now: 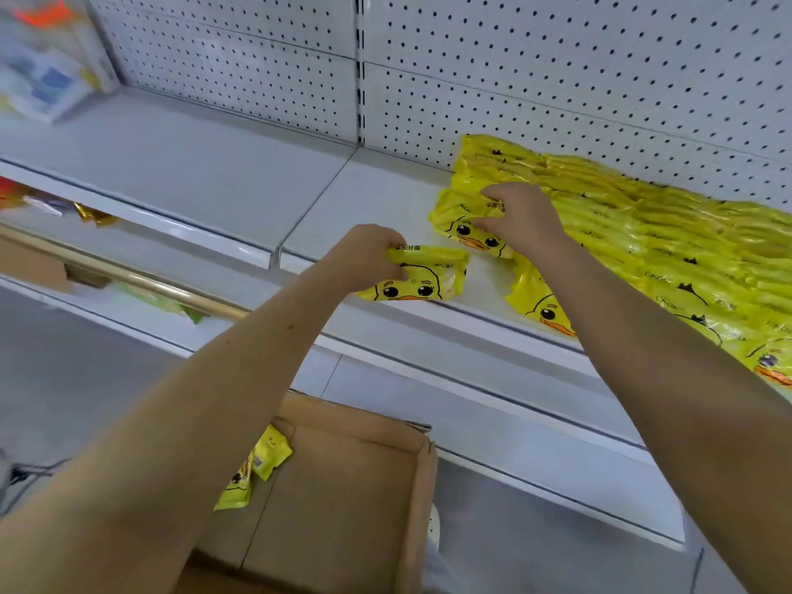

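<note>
My left hand grips a yellow packet with a duck face at its left end, holding it just over the front edge of the white shelf. My right hand pinches the top edge of another duck packet, the leftmost one in a row of several yellow duck packets leaning against each other along the shelf to the right. A further packet lies flat at the shelf front below my right forearm.
A white pegboard back wall rises behind the shelf. An open cardboard box sits below, holding a few yellow packets at its left side. Lower shelves run beneath. Blurred goods stand at the far left.
</note>
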The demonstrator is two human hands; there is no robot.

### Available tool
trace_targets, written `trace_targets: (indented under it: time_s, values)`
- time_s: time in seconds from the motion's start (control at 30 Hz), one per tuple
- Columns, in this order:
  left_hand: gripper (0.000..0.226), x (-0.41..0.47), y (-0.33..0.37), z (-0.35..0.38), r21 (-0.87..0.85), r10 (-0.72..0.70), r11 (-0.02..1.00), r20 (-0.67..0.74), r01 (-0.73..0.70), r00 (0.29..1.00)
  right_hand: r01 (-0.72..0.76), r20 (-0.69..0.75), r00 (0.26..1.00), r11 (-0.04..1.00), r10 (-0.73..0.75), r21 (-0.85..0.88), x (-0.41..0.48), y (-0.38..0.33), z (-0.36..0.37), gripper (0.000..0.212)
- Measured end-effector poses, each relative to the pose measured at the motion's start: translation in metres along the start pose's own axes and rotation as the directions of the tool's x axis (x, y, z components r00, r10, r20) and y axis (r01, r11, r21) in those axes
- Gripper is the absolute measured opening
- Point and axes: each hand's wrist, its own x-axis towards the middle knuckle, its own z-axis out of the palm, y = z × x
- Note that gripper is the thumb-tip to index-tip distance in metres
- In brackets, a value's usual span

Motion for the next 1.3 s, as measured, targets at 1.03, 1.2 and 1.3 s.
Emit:
trace_targets:
  time_s: [1.03,1.2,1.3]
  values:
    - [0.022,0.045,0.012,0.023,-0.018,0.059,0.998,-0.004,-0.059,0.998,-0.01,0.057,0.998,0.99,0.019,-0.143,-0.008,0.044,-0.007,0.045]
    - [0.028,0.068,0.024,0.043,0.054,0.101,0.994,-0.061,-0.098,0.993,-0.187,-0.018,0.981,0.974,0.191,0.126,-0.013,0.057,-0.003,0.036]
    - [0.028,0.079,0.032,0.053,0.129,0.156,0.981,-0.068,-0.146,0.985,-0.185,-0.017,0.98,0.948,0.196,0.26,-0.015,0.064,-0.003,0.028]
